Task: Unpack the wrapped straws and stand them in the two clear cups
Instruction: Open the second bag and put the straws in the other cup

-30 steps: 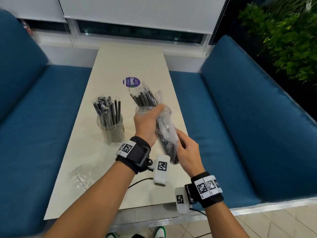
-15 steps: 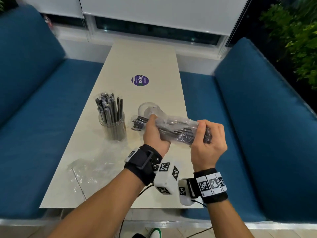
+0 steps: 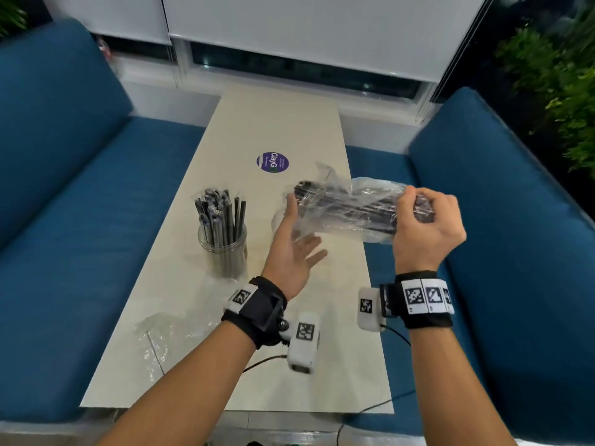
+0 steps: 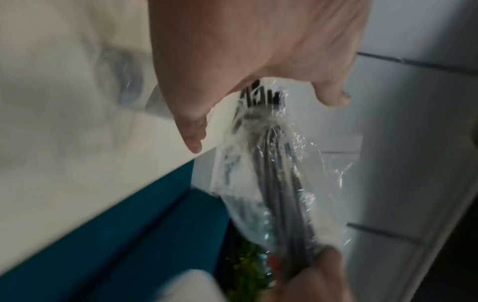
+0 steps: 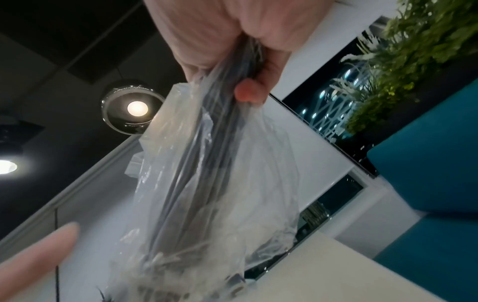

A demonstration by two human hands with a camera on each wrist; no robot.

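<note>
Fingers [image 3: 415,201] of the right hand [image 3: 425,226] clamp the bagged straws [image 3: 351,207]; left hand [image 3: 294,249] spread flat against its open end.

Filled cup [image 3: 222,249] left of bundle [image 3: 349,209]

Dim indoor light from ceiling lamps [image 5: 137,108]; wrist views motion-blurred; head view edges bowed, slightly soft.

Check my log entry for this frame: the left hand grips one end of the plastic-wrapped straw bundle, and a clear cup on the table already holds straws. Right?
Wrong hand. The head view shows the right hand gripping the end of the plastic-wrapped straw bundle; the left hand is open beside it. The clear cup on the table does already hold straws.
</note>
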